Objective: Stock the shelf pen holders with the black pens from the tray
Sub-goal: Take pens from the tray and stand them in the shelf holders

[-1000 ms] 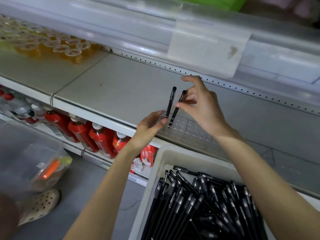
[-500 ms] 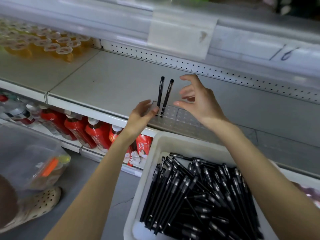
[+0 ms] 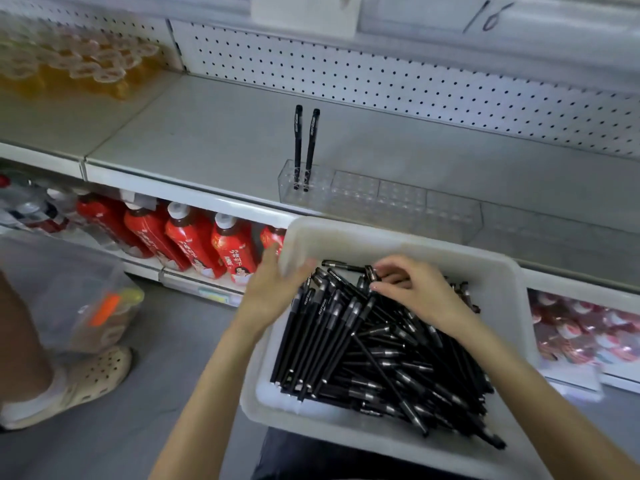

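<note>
**We reach into the tray for more black pens.**

Our right hand [image 3: 412, 292] is down on the heap of black pens [image 3: 363, 344] in the white tray [image 3: 491, 261], its fingers curled and seemingly pinching the end of a loose pen [image 3: 343, 266] that lies between the two hands. Our left hand [image 3: 277, 285] lies across the tray's rim beside it, too blurred for us to tell whether it grips. Beyond both hands, up on the shelf [image 3: 207, 140], the clear pen holder [image 3: 356, 195] carries only two pens [image 3: 298, 143], upright at the end nearer the left hand. We judge it best to lift one or two pens by the same end, all pointing one way, so they drop straight into the free holes beside the standing pair without dragging the heap.
</note>
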The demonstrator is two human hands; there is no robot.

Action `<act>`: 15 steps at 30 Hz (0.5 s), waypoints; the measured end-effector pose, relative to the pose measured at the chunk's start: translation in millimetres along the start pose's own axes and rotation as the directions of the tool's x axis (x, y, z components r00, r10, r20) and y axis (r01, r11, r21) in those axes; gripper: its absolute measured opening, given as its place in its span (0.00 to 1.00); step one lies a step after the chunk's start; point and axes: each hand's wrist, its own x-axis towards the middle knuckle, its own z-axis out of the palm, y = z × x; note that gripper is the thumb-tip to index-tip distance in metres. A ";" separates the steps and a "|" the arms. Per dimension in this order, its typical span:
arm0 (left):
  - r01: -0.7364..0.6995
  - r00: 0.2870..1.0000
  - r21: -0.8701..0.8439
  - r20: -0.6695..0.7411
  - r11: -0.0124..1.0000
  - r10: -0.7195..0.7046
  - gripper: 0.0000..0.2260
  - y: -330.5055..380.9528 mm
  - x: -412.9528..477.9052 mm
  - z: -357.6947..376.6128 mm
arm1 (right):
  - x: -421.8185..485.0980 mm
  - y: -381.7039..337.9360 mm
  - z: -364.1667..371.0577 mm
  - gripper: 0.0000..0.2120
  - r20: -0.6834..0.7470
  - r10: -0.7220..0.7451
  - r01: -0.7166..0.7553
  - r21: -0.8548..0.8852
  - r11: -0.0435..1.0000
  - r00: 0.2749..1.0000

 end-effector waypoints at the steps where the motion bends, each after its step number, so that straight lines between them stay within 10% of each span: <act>1: -0.011 1.000 0.043 -0.006 0.999 0.011 0.25 -4.9 -1.7 4.1 | -3.1 4.6 4.0 0.12 0.007 0.020 -0.020 0.018 1.000 1.000; 15: 0.052 0.993 -0.162 0.112 0.986 -0.034 0.12 -13.9 -3.6 3.8 | -22.9 10.3 24.6 0.20 0.071 0.001 0.019 -0.280 0.960 0.997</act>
